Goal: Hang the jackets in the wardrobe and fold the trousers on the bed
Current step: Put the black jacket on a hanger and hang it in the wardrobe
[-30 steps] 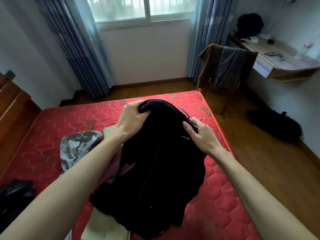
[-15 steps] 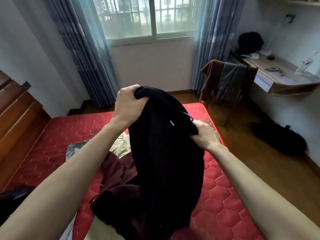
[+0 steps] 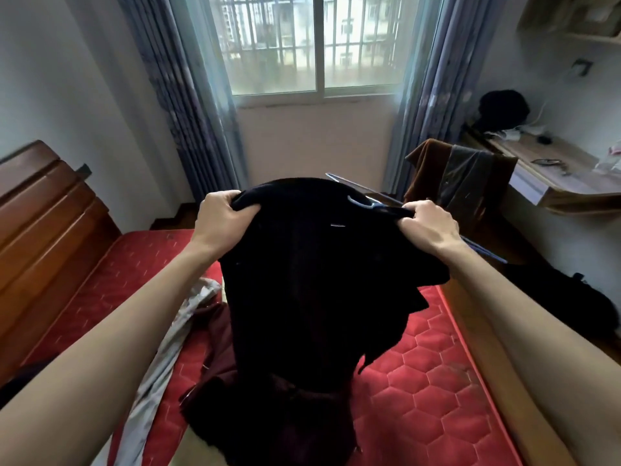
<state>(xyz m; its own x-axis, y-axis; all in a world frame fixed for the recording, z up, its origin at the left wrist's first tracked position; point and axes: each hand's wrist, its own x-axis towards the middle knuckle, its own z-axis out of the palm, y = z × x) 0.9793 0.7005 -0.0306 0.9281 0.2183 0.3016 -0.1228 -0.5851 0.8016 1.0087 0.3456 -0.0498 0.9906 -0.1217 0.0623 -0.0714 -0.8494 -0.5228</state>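
Note:
I hold a black jacket [image 3: 309,290] up above the red mattress [image 3: 430,381], and it hangs down in front of me. My left hand [image 3: 223,215] grips its top left edge. My right hand [image 3: 428,225] grips the top right, together with a blue hanger [image 3: 364,203] whose hook and bar stick out beside the cloth. Under the jacket lie a dark maroon garment [image 3: 215,334] and a grey patterned garment [image 3: 174,351]. The jacket's lower part hides the clothes beneath it.
A wooden headboard [image 3: 43,237] stands at the left. A chair draped with brown and grey clothes [image 3: 467,183] is at the right by a wall desk [image 3: 554,176]. A black bag [image 3: 571,297] lies on the wooden floor. A window with blue curtains [image 3: 188,95] is ahead.
Both hands have lifted the black jacket higher off the mattress, so it now hangs free. The view has tilted up toward the window.

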